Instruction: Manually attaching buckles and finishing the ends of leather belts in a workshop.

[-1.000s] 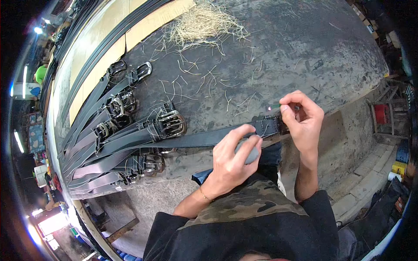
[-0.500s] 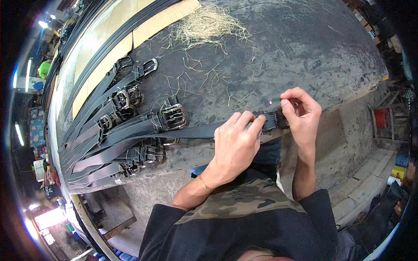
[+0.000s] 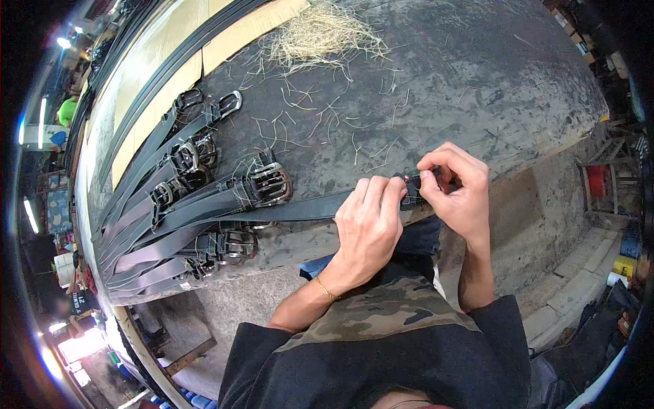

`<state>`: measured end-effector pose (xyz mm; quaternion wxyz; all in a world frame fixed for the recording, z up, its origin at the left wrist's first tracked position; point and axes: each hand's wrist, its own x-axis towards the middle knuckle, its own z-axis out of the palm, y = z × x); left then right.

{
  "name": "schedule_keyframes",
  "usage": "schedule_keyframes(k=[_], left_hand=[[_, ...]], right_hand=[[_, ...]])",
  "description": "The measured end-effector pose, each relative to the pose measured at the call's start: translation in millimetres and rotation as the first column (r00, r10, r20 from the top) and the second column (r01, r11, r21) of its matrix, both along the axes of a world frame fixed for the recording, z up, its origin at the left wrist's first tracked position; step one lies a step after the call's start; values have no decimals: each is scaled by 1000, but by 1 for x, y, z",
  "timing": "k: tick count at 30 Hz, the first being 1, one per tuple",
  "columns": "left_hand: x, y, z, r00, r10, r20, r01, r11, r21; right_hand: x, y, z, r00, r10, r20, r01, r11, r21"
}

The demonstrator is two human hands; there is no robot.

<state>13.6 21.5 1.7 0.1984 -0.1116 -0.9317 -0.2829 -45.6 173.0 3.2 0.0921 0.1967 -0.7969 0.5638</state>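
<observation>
A black leather belt [image 3: 300, 208] runs along the near side of the dark worktable to its end at my hands. My left hand [image 3: 371, 221] is closed over it, pressing it near that end. My right hand [image 3: 458, 187] pinches a small thing with a bright pinkish tip [image 3: 407, 179], which meets the belt end beside my left fingertips. My fingers cover most of that small thing, so its kind is unclear. To the left lie several dark belts with metal buckles [image 3: 271, 183], loose thread ends sticking out around them.
A heap of pale cut threads [image 3: 323, 39] lies at the far side of the worktable [image 3: 490, 82], with loose strands scattered nearer. Long black straps [image 3: 178, 61] rest on cardboard [image 3: 262, 31] at the far left. A red object [image 3: 599, 184] stands beyond the table's right edge.
My right hand has moved left and slightly down, bringing the small thing's tip from above the table to the belt end. My left hand stays on the belt.
</observation>
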Motion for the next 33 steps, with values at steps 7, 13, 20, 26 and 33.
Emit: schedule_keyframes(k=[7, 13, 20, 26, 33], left_hand=[[0, 2, -1, 1000, 6, -12, -5, 1000, 9], [-1, 1, -2, 1000, 13, -13, -12, 1000, 16], [-2, 2, -1, 1000, 20, -10, -20, 999, 27], [0, -3, -6, 998, 14, -55, -4, 986, 166], [12, -8, -16, 990, 102, -99, -46, 889, 456]], right_hand=[[1, 2, 2, 1000, 22, 15, -23, 999, 35], [0, 1, 4, 1000, 25, -3, -25, 999, 44], [0, 1, 6, 999, 32, 10, -33, 997, 65], [1, 0, -1, 997, -35, 75, 38, 998, -47], [3, 1, 0, 956, -99, 274, 186, 931, -313]])
